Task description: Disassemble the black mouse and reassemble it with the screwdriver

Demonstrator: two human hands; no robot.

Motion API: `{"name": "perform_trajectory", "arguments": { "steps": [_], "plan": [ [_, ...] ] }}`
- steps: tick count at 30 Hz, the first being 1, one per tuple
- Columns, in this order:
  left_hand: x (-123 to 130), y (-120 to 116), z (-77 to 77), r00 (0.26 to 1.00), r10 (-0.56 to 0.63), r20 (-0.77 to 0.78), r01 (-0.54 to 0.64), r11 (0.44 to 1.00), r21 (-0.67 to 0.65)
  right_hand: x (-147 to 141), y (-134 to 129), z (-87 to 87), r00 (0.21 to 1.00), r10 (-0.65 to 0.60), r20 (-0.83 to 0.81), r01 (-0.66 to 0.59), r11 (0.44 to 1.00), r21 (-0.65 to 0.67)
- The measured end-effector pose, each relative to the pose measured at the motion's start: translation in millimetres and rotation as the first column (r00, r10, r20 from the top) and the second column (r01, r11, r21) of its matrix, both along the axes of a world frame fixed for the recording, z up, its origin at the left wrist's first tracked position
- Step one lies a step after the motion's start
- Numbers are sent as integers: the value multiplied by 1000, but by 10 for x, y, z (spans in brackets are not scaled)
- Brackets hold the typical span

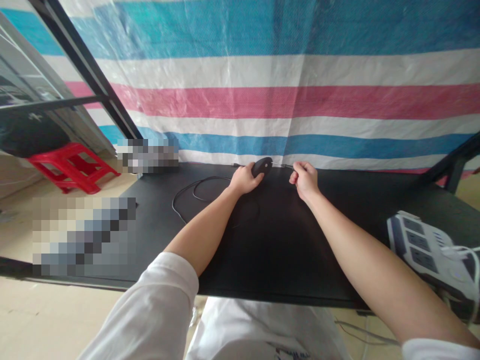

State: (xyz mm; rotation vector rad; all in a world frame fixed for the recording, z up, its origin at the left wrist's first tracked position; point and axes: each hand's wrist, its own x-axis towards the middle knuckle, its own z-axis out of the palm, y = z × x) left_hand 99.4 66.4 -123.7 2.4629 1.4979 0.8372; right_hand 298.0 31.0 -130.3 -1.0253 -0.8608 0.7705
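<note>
A black computer mouse [262, 167] is gripped in my left hand [243, 179], raised slightly over the far part of the table and turned so that a small pale spot shows on it. My right hand [305, 179] has its fingers closed around the dark handle of a thin screwdriver [283, 165]. The metal shaft points left, and its tip meets or nearly meets the right end of the mouse; contact is too small to make out. A thin black cable [179, 192] lies in loose loops left of my left hand, its plug end [236, 165] showing just behind that hand.
The black table [285, 250] ends at a striped plastic sheet [240, 105] behind. On its right stands a white power strip [423, 245] with cables plugged in. Beyond the left edge is a red stool [75, 162]. Two areas at left are pixelated.
</note>
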Motion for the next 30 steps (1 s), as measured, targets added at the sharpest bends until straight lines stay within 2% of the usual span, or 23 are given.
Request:
{"name": "perform_trajectory", "arguments": {
  "steps": [10, 17, 23, 30],
  "plan": [
    [4, -5, -4, 1000, -1, 0, 1, 1000, 0, 30, -10, -5, 995, 101, -13, -100, 993, 59],
    [1, -5, -2, 1000, -11, 1, 11, 1000, 1, -8, -8, 0, 1000, 15, -20, -16, 999, -35],
    [-1, -4, 3, 1000, -3, 3, 3, 1000, -7, -27, -23, 39, 997, 2, -77, -4, 1000, -23],
    [4, 5, -6, 1000, 12, -18, -12, 1000, -3, -3, 0, 48, 993, 10, -118, -4, 999, 51]
  ]
}}
